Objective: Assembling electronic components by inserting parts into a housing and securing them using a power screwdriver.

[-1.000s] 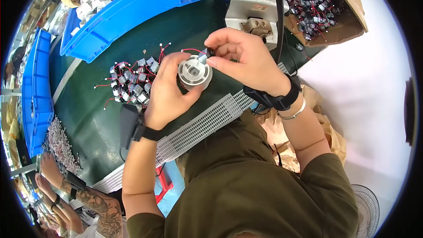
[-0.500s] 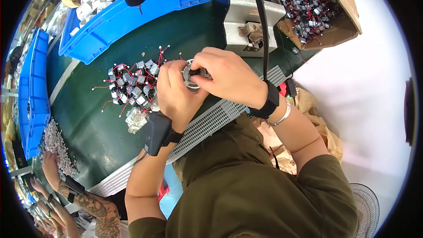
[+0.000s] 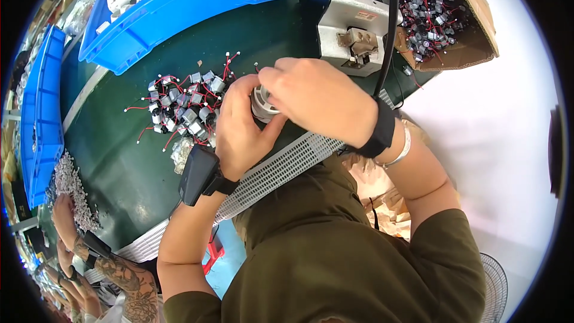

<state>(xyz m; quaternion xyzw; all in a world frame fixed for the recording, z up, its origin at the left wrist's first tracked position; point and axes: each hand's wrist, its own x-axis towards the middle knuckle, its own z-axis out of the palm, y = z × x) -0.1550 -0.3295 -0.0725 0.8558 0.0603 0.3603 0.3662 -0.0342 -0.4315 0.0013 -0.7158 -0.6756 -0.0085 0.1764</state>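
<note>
A round white plastic housing with a ringed inside is held just above the green work table. My left hand wraps round its left side, thumb at the near edge and fingers at the far edge. My right hand is bent over the housing from the right, its fingers closed at the rim. Those fingertips are mostly hidden behind the hand, so what they pinch does not show. Left of my left hand lies a heap of small silver motors with red wires. A crumpled clear plastic piece touches the heap's near side.
A long blue bin with white round parts stands at the back. Back right are a grey metal machine, a dark cable and a cardboard box of motors. A co-worker's hand touches small pale pieces at the left.
My right hand has rolled over the housing and its fingertips have moved from the middle toward the rim. The black piece seen in the housing's centre is no longer visible. The whole view has shifted slightly.
</note>
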